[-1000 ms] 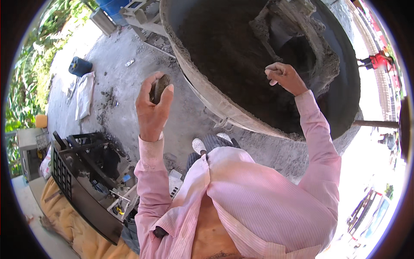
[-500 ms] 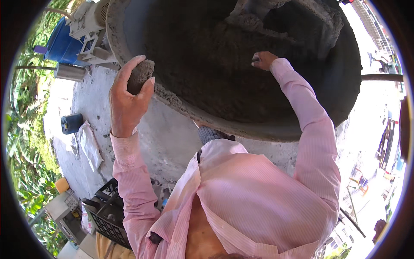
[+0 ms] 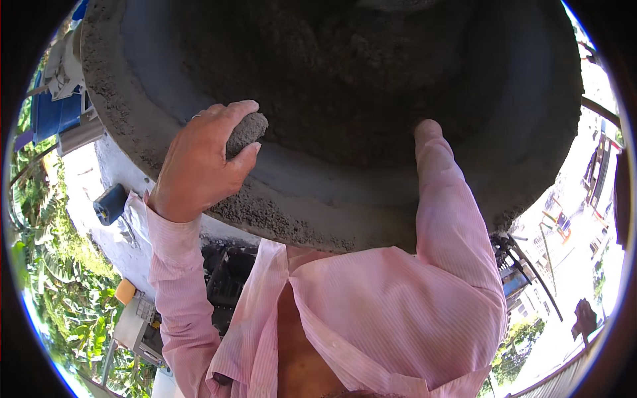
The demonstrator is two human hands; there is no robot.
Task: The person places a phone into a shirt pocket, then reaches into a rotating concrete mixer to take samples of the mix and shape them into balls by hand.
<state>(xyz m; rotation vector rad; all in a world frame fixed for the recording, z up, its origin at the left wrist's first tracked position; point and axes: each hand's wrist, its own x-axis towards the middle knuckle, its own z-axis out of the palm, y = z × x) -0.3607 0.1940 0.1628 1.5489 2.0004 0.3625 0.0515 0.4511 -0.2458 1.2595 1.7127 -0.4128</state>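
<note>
My left hand (image 3: 196, 156) is closed round a grey, rough lump (image 3: 247, 134) that looks like hardened cement, fingers on top and thumb below. It is just inside the near left part of the rim of a large round drum (image 3: 255, 215), crusted with grey cement. Dark, crumbly grey material (image 3: 358, 86) covers the inside of the drum. My right arm reaches down into it, and only the wrist and back of my right hand (image 3: 430, 127) show. Its fingers are hidden, so I cannot see what they touch or hold.
A blue container (image 3: 111, 203) stands on the pale ground at the left. Below the drum is a black plastic crate (image 3: 227, 275), partly behind my left arm. A blue barrel (image 3: 56, 114) and grey blocks stand at the far left. Thin bars (image 3: 534, 268) are at the right.
The drum fills more of the view, nearer my body. My left hand, still on the lump, has come inside the rim. My right hand has gone deeper, its fingers now out of sight.
</note>
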